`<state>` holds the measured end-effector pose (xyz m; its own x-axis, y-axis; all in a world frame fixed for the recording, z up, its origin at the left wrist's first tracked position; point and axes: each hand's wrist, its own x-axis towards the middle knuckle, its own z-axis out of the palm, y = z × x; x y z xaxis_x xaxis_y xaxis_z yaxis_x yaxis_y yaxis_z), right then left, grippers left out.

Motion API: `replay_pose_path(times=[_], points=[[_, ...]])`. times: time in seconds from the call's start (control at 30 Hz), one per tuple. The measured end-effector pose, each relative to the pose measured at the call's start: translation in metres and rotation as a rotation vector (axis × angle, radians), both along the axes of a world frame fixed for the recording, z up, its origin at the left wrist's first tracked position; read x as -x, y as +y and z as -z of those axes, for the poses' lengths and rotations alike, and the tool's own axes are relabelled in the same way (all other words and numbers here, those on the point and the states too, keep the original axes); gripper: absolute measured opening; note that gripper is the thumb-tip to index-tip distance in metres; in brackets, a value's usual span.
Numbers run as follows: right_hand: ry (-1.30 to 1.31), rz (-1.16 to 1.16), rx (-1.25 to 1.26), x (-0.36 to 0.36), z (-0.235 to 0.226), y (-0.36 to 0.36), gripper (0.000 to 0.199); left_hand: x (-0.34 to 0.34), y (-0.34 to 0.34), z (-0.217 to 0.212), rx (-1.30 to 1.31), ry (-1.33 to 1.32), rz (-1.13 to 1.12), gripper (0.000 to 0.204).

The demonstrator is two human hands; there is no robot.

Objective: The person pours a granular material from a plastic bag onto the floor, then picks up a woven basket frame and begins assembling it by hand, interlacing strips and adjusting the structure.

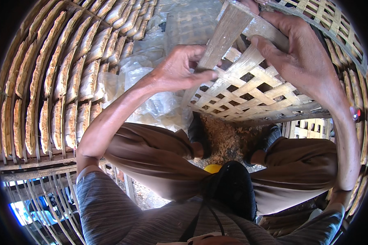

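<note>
- Holding on with both hands here, and it's a two-point grip: the left hand [173,67] pinches the broad left slat [225,36], thumb on the near face, fingers curled partly out of sight behind it.
- Up at the top rail [270,32], the right hand [300,53] has a firm-looking grip of its own, thumb laid along the wood, closed down to about the rail's thickness.
- And there's the piece in question, the woven lattice frame [251,85], tilted out in front of the knees, its lower edge beyond the shoes [199,139] and over the crumb-strewn floor [223,134]; whether it touches down, I can't tell.
- Good handling, I'd say, means sharing the load between both hands, pressing on the solid wood rather than the thin strips, and turning it all as one so the corner doesn't twist.
- Skin wants care too: those edges look rough enough to splinter, and a slow tilt should spare the plastic sheeting [147,81] over on the left.
- Now the looks: pale straw-coloured strips crossing on the diagonal, dark gaps between them, the slat and rail greyer, dusty, worn.
- Uneven gaps, yes, yet the weave seems whole wherever it shows.
</note>
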<state>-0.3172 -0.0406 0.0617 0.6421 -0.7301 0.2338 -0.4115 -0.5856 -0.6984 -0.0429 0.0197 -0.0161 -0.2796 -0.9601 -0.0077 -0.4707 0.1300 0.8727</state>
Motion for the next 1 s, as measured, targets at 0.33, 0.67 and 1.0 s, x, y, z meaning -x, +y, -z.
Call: replay_pose_path(times=[0.33, 0.67, 1.0], points=[[-0.046, 0.073, 0.043, 0.003, 0.010, -0.001, 0.041, -0.004, 0.001, -0.001, 0.173, -0.243, 0.005, 0.033], [0.020, 0.054, -0.074, 0.002, -0.003, 0.000, 0.044, 0.007, 0.000, -0.013, 0.141, -0.372, -0.027, 0.029], [-0.016, 0.039, 0.023, 0.006, 0.013, -0.012, 0.049, -0.033, -0.010, 0.025, -0.209, -0.238, 0.082, 0.031]])
